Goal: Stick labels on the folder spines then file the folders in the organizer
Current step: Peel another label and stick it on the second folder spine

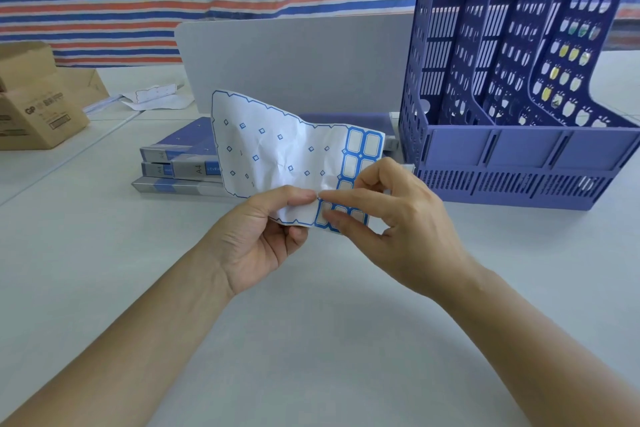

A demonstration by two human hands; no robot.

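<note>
A crumpled white label sheet [273, 146] with blue-bordered labels left along its right side is held up above the table. My left hand [263, 239] pinches its lower edge between thumb and fingers. My right hand [391, 218] pinches the sheet's lower right part, index finger and thumb on the blue-bordered labels. Behind the sheet three blue-and-grey folders [180, 166] lie stacked flat, spines facing me. The blue plastic organizer [519, 156] with several upright slots stands at the right; its visible slots hold nothing.
A grey divider panel [294, 62] stands behind the folders. A cardboard box [38, 107] sits at the far left, with used label sheets [156, 97] lying beside it. A striped tarp hangs at the back. The white table [311, 340] spreads under my arms.
</note>
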